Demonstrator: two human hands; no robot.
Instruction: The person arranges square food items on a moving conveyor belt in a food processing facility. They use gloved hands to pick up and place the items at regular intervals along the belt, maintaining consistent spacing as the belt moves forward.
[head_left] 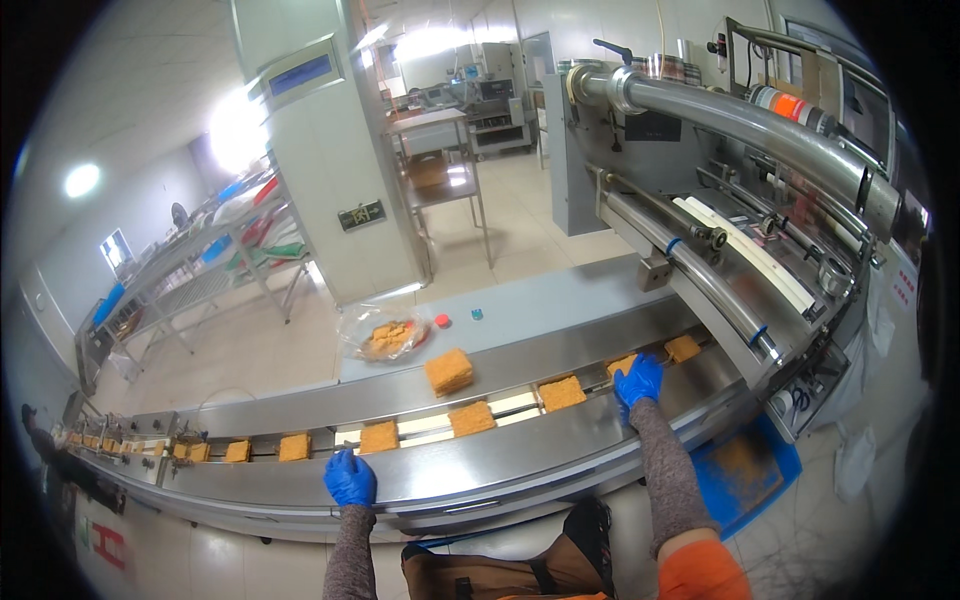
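Observation:
My right hand (638,382), in a blue glove, reaches over the conveyor channel (520,403) with its fingers stretched out, touching a golden-brown square food block (621,365) and partly covering it. My left hand (350,479), also gloved in blue, rests with curled fingers on the near metal ledge (430,475); nothing shows in it. Between the hands lie more square blocks in the channel, one of them a crumbly block (562,393). On the far ledge sits a thicker block or stack (449,372).
A clear plastic bag (385,335) of broken pieces lies beyond the channel, near a small red object (443,320). Metal rollers (720,295) of a machine overhang the right side. A blue tray (745,478) with crumbs stands on the floor. A person (60,455) is at far left.

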